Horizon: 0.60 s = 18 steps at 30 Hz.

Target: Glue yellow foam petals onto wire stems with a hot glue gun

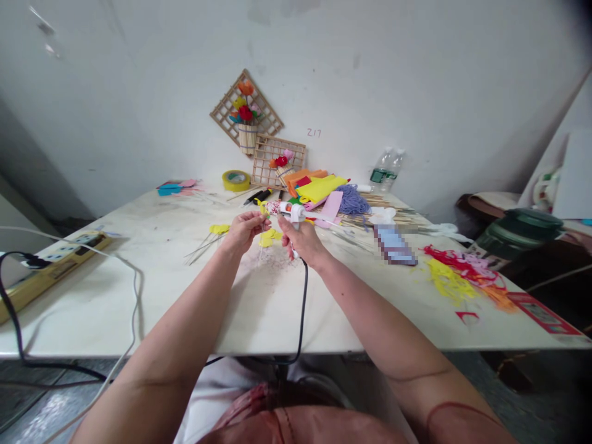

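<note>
My right hand [300, 239] is wrapped round the handle of a white glue gun [296, 213], its nozzle end pointing left. A black cord runs from its grip down over the table edge. Close to the nozzle, my left hand [247, 230] pinches a small yellow flower piece [261, 203] that seems to be on a thin stem. Whether the nozzle touches the yellow piece I cannot tell. Yellow cut-outs [270, 237] lie on the table just below my hands, and more yellow petals [219, 229] rest to the left beside thin wires [198, 248].
Behind my hands are coloured felt sheets [324, 188], purple strands [352, 200] and yellow tape [235, 180]. Lattice frames with flowers [247, 111] lean on the wall. A phone [396, 244] and felt scraps [451, 280] lie right; a power strip [55, 259] is left.
</note>
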Available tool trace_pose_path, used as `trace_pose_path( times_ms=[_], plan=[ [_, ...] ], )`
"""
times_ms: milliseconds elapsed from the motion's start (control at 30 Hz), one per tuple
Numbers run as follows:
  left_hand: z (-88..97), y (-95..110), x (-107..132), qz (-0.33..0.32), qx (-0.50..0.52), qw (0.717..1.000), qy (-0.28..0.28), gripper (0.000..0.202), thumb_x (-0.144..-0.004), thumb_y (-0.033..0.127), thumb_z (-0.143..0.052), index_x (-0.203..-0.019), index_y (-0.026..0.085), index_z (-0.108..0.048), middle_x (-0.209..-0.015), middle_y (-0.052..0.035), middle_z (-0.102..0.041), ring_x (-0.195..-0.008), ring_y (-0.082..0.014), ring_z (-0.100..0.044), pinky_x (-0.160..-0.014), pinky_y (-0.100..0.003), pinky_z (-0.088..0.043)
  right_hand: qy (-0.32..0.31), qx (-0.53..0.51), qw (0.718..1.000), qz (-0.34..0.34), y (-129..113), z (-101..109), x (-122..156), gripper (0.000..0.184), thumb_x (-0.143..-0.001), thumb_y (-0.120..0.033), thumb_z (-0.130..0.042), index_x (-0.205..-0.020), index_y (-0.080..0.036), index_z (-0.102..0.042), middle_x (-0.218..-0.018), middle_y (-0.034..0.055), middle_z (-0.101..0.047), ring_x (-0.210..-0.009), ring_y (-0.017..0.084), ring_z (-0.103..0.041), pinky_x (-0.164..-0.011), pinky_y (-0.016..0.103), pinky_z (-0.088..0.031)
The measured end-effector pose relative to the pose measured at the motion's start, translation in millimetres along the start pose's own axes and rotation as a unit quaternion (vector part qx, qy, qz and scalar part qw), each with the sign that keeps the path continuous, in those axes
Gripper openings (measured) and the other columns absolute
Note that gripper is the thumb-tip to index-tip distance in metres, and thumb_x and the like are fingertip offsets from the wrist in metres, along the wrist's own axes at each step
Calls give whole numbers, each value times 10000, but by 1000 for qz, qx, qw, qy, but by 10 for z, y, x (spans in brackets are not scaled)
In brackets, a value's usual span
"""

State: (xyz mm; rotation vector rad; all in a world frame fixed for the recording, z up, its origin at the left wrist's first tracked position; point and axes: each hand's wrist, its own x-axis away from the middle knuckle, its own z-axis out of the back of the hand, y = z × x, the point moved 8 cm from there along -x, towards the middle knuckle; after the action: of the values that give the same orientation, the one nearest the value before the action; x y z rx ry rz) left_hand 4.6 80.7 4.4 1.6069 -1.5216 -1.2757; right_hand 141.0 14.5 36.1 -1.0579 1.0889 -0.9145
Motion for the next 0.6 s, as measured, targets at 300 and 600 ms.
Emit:
trace_pose_path(
  times_ms=[300, 600],
  plan=[
    [18, 43, 1, -8, 7, 1000, 11, 216, -569, 239, -768, -670, 112, -625, -614, -20, -637, -564, -99, -600, -651, -249, -485, -2, 8, 1000, -6, 3, -20, 24, 504, -710, -659, -524, -620, -163, -518, -475, -41, -480, -300, 59, -422, -276, 184, -360],
    [-4, 64, 7, -13, -2, 1000, 5, 237, -559, 272, -783, -663, 111, -643, -607, -18, -634, -552, -88, -586, -621, -228, -470, -8, 11, 1000, -8, 20, -32, 18, 524, -700, -671, -525, -601, -158, -499, -481, -36, -489, -295, 57, -424, -268, 185, -367]
  ],
)
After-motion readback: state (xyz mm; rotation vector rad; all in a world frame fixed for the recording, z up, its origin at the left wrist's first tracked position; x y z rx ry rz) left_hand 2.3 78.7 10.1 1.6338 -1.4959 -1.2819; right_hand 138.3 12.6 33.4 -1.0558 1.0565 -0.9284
